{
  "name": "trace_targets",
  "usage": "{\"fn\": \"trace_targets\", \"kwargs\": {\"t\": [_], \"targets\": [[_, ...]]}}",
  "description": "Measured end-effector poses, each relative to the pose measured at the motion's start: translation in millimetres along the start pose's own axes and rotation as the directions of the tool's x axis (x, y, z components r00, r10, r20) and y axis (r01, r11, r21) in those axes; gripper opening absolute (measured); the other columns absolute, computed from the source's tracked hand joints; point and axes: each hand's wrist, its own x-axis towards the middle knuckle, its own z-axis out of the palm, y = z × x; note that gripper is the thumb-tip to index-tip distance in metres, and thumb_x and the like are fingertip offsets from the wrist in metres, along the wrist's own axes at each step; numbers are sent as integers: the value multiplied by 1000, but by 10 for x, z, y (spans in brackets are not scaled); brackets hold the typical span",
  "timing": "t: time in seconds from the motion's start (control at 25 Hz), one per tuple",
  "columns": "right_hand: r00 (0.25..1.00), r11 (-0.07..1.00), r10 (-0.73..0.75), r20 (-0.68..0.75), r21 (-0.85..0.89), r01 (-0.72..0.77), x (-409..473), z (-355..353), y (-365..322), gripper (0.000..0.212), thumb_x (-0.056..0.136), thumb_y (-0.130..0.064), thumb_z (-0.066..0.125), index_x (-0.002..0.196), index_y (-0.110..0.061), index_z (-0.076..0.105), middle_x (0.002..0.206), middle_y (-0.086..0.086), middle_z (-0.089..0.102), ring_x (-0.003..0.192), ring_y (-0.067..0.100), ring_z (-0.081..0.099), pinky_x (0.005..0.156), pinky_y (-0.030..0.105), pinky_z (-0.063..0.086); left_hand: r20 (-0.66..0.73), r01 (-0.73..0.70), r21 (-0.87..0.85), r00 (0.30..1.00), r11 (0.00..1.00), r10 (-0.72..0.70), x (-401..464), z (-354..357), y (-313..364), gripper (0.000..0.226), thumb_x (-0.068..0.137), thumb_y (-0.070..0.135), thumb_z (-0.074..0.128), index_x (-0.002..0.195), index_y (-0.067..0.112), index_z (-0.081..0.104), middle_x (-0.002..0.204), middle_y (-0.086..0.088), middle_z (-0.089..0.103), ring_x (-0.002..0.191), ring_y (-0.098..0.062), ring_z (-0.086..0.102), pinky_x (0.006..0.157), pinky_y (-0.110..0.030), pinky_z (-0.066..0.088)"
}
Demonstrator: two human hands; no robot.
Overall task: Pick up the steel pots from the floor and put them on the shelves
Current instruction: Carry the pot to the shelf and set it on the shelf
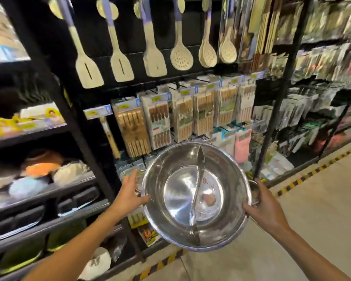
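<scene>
A round steel pot with an S-shaped divider down its middle is held in the air in front of me, its open side facing me. My left hand grips the pot's left rim and handle. My right hand holds the right rim and handle. The pot hangs in front of the lower part of a black shelving unit, above the floor.
Wooden spatulas and skimmers hang at the top. Chopstick packs hang mid-height. Left shelves hold bowls and trays. A black upright post stands right of the pot. Beige floor with a yellow-black stripe lies right.
</scene>
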Motion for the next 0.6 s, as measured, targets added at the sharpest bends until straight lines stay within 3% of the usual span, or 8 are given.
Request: {"fn": "trace_targets", "kwargs": {"t": [0.12, 0.24, 0.4, 0.48, 0.6], "targets": [[985, 992, -119, 126, 60, 112, -3, 354, -499, 76, 73, -57, 69, 141, -37, 40, 99, -13, 59, 81, 5, 60, 65, 33, 53, -135, 125, 30, 984, 992, -120, -592, -498, -327, 107, 72, 25, 85, 154, 21, 16, 119, -7, 37, 99, -18, 50, 73, -15, 46], [950, 972, -226, 216, 120, 204, -171, 761, -1136, 72, 75, -53, 72, 138, -35, 43, 92, -11, 60, 77, 7, 59, 64, 33, 52, -240, 226, 18, 947, 974, -215, -1294, -1037, -663, 109, 72, 29, 84, 155, 22, 14, 130, -10, 35, 115, -27, 49, 87, -27, 50], [865, 922, -381, 327, 205, 329, -636, 1371, -2097, 65, 77, -45, 75, 133, -30, 47, 88, -6, 60, 76, 12, 58, 60, 30, 46, -388, 356, -35, 856, 934, -341, -2407, -1781, -1147, 115, 65, 49, 84, 154, 26, 14, 145, -8, 30, 129, -27, 42, 105, -45, 43], [804, 886, -462, 374, 237, 399, -1002, 1751, -2608, 68, 77, -44, 75, 136, -29, 46, 86, -6, 56, 74, 11, 57, 57, 28, 44, -465, 390, -53, 805, 919, -368, -3083, -2137, -1364, 114, 61, 59, 80, 152, 25, 22, 140, -6, 32, 125, -25, 43, 102, -45, 45], [704, 847, -532, 470, 278, 454, -1726, 2345, -3350, 82, 77, -45, 76, 148, -28, 38, 87, -5, 55, 71, 9, 58, 60, 33, 49, -562, 483, -85, 699, 871, -443, -4148, -2659, -1764, 107, 68, 41, 84, 153, 18, 22, 134, -6, 33, 116, -19, 45, 96, -36, 45]]}}
